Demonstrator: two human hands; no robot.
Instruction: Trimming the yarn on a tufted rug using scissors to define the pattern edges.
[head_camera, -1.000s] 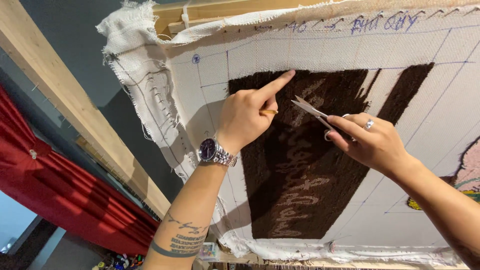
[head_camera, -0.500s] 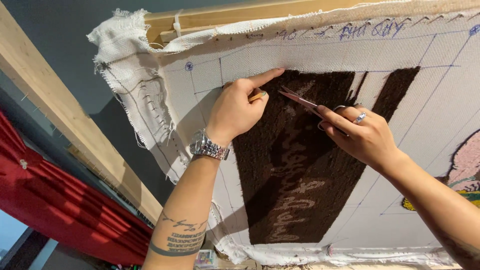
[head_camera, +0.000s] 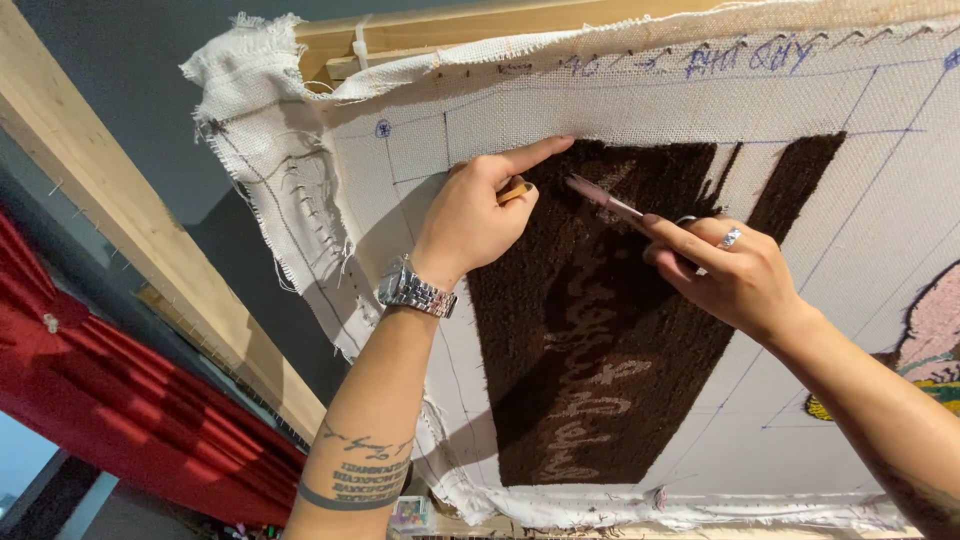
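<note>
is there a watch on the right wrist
No, the watch sits on the left wrist; the right hand wears only a ring.

I note a red curtain at lower left, beside a slanted wooden beam; grey wall behind.

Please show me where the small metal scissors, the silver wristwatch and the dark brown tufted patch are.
Small metal scissors (head_camera: 605, 200), head view, on the closed blades.
Silver wristwatch (head_camera: 412, 290), head view, on the metal band.
Dark brown tufted patch (head_camera: 590, 400), head view, on its lower middle pile.
</note>
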